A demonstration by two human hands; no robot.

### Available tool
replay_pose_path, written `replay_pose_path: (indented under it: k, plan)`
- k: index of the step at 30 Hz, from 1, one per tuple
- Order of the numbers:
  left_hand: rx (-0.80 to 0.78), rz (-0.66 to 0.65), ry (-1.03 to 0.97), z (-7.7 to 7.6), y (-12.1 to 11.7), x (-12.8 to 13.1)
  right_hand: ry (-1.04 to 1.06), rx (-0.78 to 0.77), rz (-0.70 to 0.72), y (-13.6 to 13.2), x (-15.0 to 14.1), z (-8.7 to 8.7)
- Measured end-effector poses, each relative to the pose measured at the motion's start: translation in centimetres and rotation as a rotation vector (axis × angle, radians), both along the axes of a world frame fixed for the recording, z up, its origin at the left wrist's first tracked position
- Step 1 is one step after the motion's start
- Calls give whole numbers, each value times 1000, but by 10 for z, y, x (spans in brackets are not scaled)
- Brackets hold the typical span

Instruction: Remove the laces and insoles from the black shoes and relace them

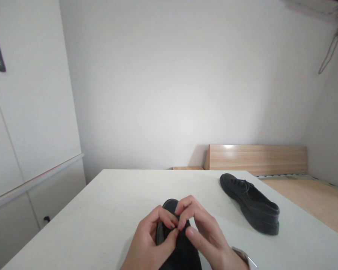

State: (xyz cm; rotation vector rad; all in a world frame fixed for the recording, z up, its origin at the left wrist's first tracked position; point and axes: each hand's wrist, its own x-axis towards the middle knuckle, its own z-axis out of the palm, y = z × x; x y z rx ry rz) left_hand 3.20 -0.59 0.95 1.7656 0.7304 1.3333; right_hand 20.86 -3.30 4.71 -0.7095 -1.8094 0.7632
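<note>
A black leather shoe (pixel 183 253) lies at the front edge of the white table, toe pointing away from me. Over its lacing, my left hand (pixel 154 236) pinches with thumb and forefinger at the dark shoelace, which the fingers mostly hide. Close against it, my right hand (pixel 202 228) curls its fingers onto the same spot, thumb low beside the lacing. The fingertips of both hands nearly meet. Farther right stands a second black shoe (pixel 250 206), its lace tied in a bow, heel toward me.
Both shoes are on a white table (pixel 101 213). White cabinets (pixel 36 93) with dark handles line the left side. Behind the table on the right are a wooden headboard (pixel 256 157) and a bed base (pixel 310 198). A watch (pixel 242 257) is on my right wrist.
</note>
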Motion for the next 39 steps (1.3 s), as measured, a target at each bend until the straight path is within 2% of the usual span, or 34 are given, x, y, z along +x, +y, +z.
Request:
replay_pose_path:
  k: [2,4,6,8,10,12,15,18,21,24,27,29,35,37,39]
  plan:
    - [346,121,166,3,-5,-2,-4,-93,-56,5,1,-4]
    - [646,253,295,7,-11,-3,-75,-171,-48,10,2,-7]
    - [782,358,363,8,-14,-4,-99,-211,33,13,4,-10]
    - [794,434,414,7,-15,-4,-55,-257,106,15,5,-11]
    - [788,454,454,5,-14,-5,-10,-305,123,17,5,-12]
    - [776,418,454,5,-11,-6,8,-337,98,19,4,-11]
    - [683,259,407,12,-7,-8,-47,-300,5,22,10,-8]
    - [446,-11,372,26,-4,-15,-243,-174,-98,24,28,2]
    - [179,-254,346,40,3,-29,-413,-136,-62,24,48,12]
    - [11,-379,278,43,11,-41,-464,-213,28,25,58,17]
    - [-135,-449,191,38,14,-40,-489,-276,41,24,60,19]
    - [-212,-452,118,32,12,-32,-492,-263,24,22,59,20]
    - [-242,-225,169,21,1,-6,-308,-174,80,10,37,17]
    - [-208,-213,191,18,0,-4,-228,-107,43,6,23,13]
    - [-104,-198,208,16,-1,-3,-173,-27,-8,4,11,9]
